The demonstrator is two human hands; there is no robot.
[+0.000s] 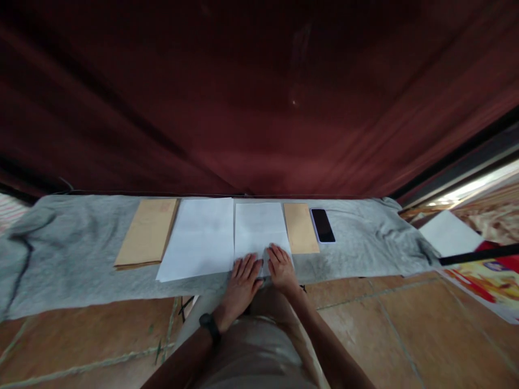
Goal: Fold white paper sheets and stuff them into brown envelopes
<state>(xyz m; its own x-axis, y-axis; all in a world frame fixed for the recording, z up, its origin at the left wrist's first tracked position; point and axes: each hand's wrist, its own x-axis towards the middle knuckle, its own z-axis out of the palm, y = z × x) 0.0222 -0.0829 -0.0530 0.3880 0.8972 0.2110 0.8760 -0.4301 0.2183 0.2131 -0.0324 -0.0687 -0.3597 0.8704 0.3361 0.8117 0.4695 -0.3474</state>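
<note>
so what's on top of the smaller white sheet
The left hand and right hand rest on the near end of the smaller white sheet. The part beneath them is hidden.

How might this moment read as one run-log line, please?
left hand: on white sheet | right hand: on same sheet | right of sheet: brown paper, phone

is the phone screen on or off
Looks off: the phone lies face up on the cloth, its screen dark, with no lit display visible.
</note>
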